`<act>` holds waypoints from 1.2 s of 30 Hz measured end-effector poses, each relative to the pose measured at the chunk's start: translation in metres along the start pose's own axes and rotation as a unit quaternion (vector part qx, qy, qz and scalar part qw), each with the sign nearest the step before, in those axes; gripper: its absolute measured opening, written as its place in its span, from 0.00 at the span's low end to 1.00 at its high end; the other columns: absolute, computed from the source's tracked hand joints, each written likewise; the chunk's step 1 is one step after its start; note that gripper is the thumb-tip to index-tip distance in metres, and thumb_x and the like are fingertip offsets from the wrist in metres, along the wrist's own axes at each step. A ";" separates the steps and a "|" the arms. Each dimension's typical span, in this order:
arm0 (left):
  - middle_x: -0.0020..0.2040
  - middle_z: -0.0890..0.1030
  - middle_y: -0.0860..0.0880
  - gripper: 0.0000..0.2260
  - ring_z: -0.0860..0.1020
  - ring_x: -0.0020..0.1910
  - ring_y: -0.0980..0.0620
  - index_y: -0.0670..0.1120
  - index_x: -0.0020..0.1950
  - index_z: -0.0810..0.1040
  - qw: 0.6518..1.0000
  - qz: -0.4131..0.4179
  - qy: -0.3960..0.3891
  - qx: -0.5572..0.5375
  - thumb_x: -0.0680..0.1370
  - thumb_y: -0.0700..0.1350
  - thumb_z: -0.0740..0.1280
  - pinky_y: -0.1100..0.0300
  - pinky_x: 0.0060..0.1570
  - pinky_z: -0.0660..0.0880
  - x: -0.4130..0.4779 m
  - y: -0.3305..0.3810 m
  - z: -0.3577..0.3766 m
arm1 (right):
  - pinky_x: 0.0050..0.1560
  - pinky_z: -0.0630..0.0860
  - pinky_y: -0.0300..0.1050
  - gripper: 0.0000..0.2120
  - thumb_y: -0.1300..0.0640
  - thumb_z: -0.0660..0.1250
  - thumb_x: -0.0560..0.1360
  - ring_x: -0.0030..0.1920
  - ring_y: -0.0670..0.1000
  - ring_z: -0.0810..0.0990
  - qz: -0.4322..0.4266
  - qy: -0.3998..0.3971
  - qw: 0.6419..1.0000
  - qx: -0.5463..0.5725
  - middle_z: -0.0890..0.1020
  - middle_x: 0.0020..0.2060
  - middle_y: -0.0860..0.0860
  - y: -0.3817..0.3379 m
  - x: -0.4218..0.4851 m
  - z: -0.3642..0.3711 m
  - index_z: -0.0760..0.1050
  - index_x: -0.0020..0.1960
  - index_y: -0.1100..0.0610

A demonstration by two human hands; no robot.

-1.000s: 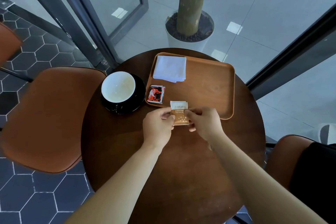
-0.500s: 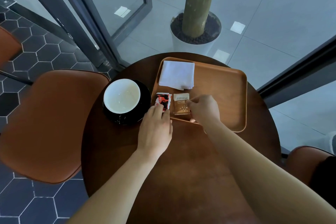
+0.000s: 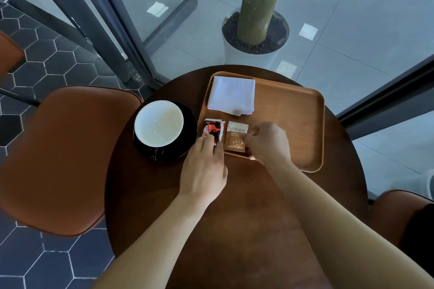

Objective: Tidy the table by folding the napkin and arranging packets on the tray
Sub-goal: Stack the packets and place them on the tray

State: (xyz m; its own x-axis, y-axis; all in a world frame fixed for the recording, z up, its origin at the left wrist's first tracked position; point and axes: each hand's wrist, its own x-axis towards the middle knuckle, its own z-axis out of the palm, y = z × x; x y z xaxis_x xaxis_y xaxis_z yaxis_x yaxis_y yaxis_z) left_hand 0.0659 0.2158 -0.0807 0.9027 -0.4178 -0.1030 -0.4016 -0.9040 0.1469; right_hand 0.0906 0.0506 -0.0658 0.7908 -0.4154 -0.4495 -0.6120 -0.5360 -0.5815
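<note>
Since a second ago we have carried the brown-and-cream paper packet [image 3: 235,136] from the dark round wooden table [image 3: 234,218] onto the rectangular wooden tray [image 3: 293,124], and our left hand [image 3: 203,166] has gone to the red-and-black printed packet [image 3: 212,131]. Both packets now lie side by side in the tray's near corner. The left hand's fingers [image 3: 209,144] lie close together, flat on the red packet's near edge, pressing rather than pinching. The right hand [image 3: 266,142] is curled, fingertips on the brown packet's edge; whether it still pinches it, we cannot tell. Beyond both hands the folded white cloth napkin [image 3: 231,96] rests on the tray. Just left of our left hand stands the white cup on a black saucer [image 3: 162,130]. We judge the risks small: a sideways nudge could knock the cup, and pushing too hard could slide one packet over the other.
</note>
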 end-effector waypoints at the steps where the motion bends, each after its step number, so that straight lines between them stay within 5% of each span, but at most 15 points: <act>1: 0.62 0.77 0.41 0.21 0.74 0.65 0.42 0.40 0.65 0.78 1.000 0.001 -0.003 0.000 0.73 0.45 0.71 0.50 0.63 0.75 0.000 0.000 -0.001 | 0.47 0.83 0.54 0.05 0.54 0.71 0.74 0.39 0.58 0.85 -0.001 -0.001 1.000 0.005 0.85 0.37 0.54 -0.001 0.000 0.001 0.79 0.45 0.56; 13: 0.62 0.76 0.39 0.24 0.74 0.65 0.40 0.41 0.66 0.77 1.000 0.007 0.006 -0.005 0.71 0.45 0.73 0.48 0.62 0.75 0.000 0.000 0.000 | 0.44 0.82 0.51 0.08 0.53 0.72 0.74 0.37 0.55 0.84 -0.032 0.006 0.999 -0.003 0.85 0.39 0.51 0.001 0.005 0.007 0.77 0.49 0.55; 16: 0.63 0.75 0.39 0.25 0.73 0.67 0.39 0.43 0.68 0.75 1.000 0.018 0.010 -0.011 0.72 0.46 0.72 0.47 0.63 0.75 -0.002 -0.001 0.000 | 0.35 0.78 0.42 0.12 0.52 0.72 0.75 0.38 0.48 0.82 -0.081 0.030 0.996 -0.024 0.83 0.43 0.44 0.003 0.005 0.008 0.75 0.57 0.51; 20: 0.64 0.74 0.38 0.25 0.71 0.68 0.39 0.46 0.69 0.73 0.999 0.037 0.007 -0.007 0.73 0.47 0.70 0.45 0.64 0.74 -0.003 -0.001 0.001 | 0.45 0.80 0.43 0.17 0.50 0.70 0.77 0.47 0.49 0.83 -0.130 0.014 0.989 -0.075 0.85 0.51 0.46 0.002 0.009 0.009 0.76 0.65 0.46; 29: 0.64 0.75 0.38 0.22 0.71 0.68 0.38 0.45 0.66 0.76 0.999 0.033 0.000 0.002 0.73 0.47 0.69 0.45 0.65 0.73 -0.001 0.000 0.000 | 0.40 0.75 0.41 0.12 0.50 0.70 0.77 0.45 0.50 0.82 -0.117 0.006 0.989 -0.093 0.85 0.47 0.48 0.002 0.014 0.009 0.78 0.61 0.48; 32: 0.64 0.74 0.38 0.22 0.71 0.68 0.38 0.44 0.66 0.76 0.999 0.034 -0.003 0.001 0.73 0.47 0.70 0.45 0.66 0.73 -0.002 -0.001 0.000 | 0.48 0.80 0.47 0.13 0.50 0.70 0.77 0.49 0.53 0.83 -0.115 0.001 0.989 -0.091 0.85 0.48 0.50 0.003 0.015 0.009 0.78 0.61 0.49; 36: 0.63 0.75 0.38 0.22 0.72 0.67 0.38 0.43 0.66 0.76 0.999 0.034 -0.003 -0.002 0.72 0.46 0.70 0.45 0.65 0.73 -0.003 -0.002 0.001 | 0.45 0.75 0.43 0.12 0.50 0.69 0.78 0.49 0.53 0.82 -0.118 0.004 0.989 -0.084 0.85 0.49 0.50 0.001 0.016 0.011 0.79 0.60 0.49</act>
State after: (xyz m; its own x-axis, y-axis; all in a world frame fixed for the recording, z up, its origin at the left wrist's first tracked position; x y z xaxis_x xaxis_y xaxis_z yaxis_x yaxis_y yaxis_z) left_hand 0.0639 0.2183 -0.0816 0.8723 -0.4791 -0.0977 -0.4616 -0.8728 0.1585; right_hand 0.1028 0.0510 -0.0814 0.9117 -0.2694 -0.3102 -0.4030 -0.7332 -0.5477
